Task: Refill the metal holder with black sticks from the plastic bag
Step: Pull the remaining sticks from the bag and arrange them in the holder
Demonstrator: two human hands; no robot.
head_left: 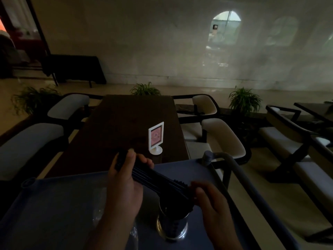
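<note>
A bundle of black sticks [155, 179] lies slanted between both hands above a grey cart top [54, 204]. My left hand [126, 179] grips the bundle near its far upper end. My right hand [210, 201] holds the near lower end, just over the mouth of the round metal holder [173, 226], which stands upright on the cart. A clear plastic bag [100, 210] lies flat on the cart to the left of the holder, partly hidden by my left forearm.
Beyond the cart is a dark wooden table [126, 127] with a small white framed sign [156, 138]. Cushioned chairs [223, 136] flank it on both sides. The cart's handle bar [239, 175] runs along its right. Potted plants [245, 100] line the floor.
</note>
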